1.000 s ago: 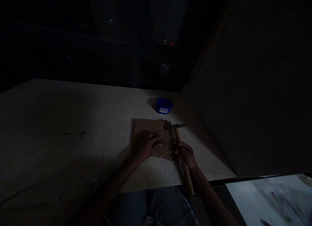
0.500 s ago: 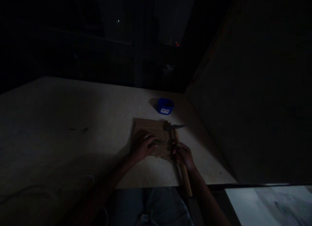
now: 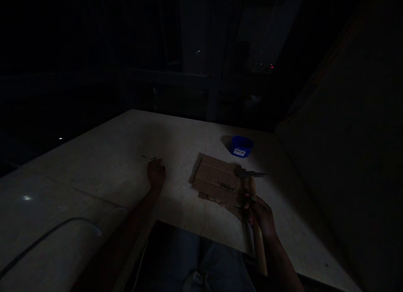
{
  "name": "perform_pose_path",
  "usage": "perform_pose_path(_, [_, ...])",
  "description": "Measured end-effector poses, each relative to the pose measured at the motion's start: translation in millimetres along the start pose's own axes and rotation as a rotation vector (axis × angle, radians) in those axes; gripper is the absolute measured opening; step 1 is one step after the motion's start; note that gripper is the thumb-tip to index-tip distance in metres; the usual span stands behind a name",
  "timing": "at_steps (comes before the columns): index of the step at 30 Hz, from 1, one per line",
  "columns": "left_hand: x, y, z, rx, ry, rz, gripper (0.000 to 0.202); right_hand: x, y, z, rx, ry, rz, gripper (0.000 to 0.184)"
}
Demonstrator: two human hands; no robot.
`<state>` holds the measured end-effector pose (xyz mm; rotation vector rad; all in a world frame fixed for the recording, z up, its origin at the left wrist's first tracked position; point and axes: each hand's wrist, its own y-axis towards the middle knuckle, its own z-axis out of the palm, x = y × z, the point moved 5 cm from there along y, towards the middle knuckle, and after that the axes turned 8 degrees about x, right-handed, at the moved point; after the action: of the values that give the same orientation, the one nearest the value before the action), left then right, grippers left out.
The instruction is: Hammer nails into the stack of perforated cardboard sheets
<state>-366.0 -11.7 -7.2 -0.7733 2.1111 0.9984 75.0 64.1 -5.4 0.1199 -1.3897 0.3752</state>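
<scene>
My right hand (image 3: 263, 214) is closed around the wooden handle of a hammer (image 3: 258, 245). The hammer's dark metal head lies at the right edge of a piece of brown cardboard (image 3: 214, 172). On the cardboard sits a small cluster of dark thin pieces, perhaps nails (image 3: 226, 186); the dim light hides their exact kind. Farther left, my left hand (image 3: 156, 175) rests over the table with bent fingers slightly apart, right by a few similar dark slivers (image 3: 153, 159). Nothing shows between those fingers.
A blue container (image 3: 242, 147) with a white label stands behind the cardboard on the pale table (image 3: 185, 145). A cable (image 3: 47, 237) curves over the table at lower left. A dark wall (image 3: 340, 157) rises along the right side.
My left hand has left the cardboard and moved left to the loose dark slivers. The right hand still grips the hammer. The view has turned left, shifting everything rightward.
</scene>
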Motion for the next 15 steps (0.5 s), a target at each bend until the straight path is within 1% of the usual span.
perform_pose_path(1, [12.5,10.7,-9.0,-0.006,0.096,-0.043,0.033,-0.3,0.1,-0.2,0.007,-0.003,0.000,0.032])
perform_pose_path(2, [23.3,20.7,-16.8,0.013,0.205,-0.079,0.034,-0.9,0.4,-0.5,0.016,-0.007,0.001,0.031])
perform_pose_path(3, [32.0,29.8,-22.7,0.064,0.310,-0.098,0.034,-1.9,0.9,-0.9,0.024,-0.007,0.003,0.030])
perform_pose_path(5, [43.4,44.0,-33.2,0.145,0.400,-0.104,0.032,-4.3,2.2,-2.6,0.028,0.003,0.004,0.031])
perform_pose_path(7, [47.5,52.3,-39.2,0.224,0.437,-0.084,0.028,-6.4,3.6,-4.6,0.020,0.016,-0.005,0.034])
perform_pose_path(9, [47.3,55.4,-41.1,0.286,0.468,-0.065,0.026,-7.9,4.6,-5.5,0.016,0.022,-0.004,0.037])
perform_pose_path(11, [46.2,55.1,-40.3,0.327,0.504,-0.063,0.027,-8.2,4.8,-5.2,0.013,0.022,-0.003,0.039])
perform_pose_path(15, [46.0,53.6,-34.9,0.385,0.604,-0.108,0.032,-6.2,3.3,-3.4,-0.013,0.041,0.006,0.042])
